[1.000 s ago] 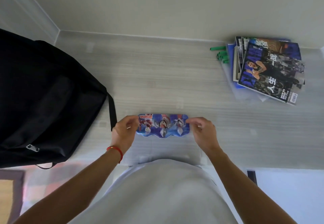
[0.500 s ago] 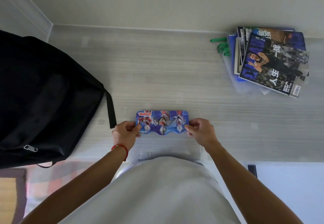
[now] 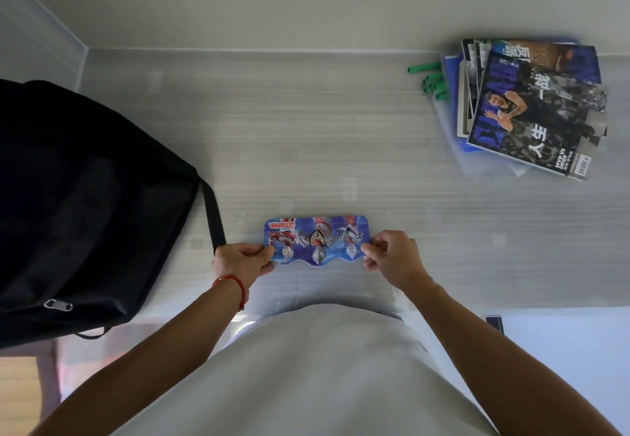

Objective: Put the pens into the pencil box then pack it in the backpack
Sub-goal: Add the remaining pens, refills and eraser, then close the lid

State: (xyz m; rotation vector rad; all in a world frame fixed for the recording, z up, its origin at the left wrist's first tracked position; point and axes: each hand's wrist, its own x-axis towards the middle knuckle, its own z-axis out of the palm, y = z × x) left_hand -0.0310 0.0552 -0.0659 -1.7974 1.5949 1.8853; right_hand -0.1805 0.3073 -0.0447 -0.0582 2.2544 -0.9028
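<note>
A blue pencil box (image 3: 316, 239) with cartoon figures on its lid lies on the pale wooden table, close to its front edge. My left hand (image 3: 240, 261) pinches the box's left end and my right hand (image 3: 392, 258) pinches its right end. The lid looks closed. A black backpack (image 3: 85, 210) lies on the table to the left, one strap reaching down beside my left hand. Several green pens (image 3: 431, 79) lie at the far right, against a pile of magazines.
A pile of magazines (image 3: 531, 108) on a clear plastic folder sits at the back right. The wall runs along the table's far edge. The table's front edge (image 3: 477, 306) is just behind my wrists, with my torso pressed near it.
The box's near edge has come down, so more of the lid faces me. My fingers have shifted toward its front corners. The camera tilted slightly.
</note>
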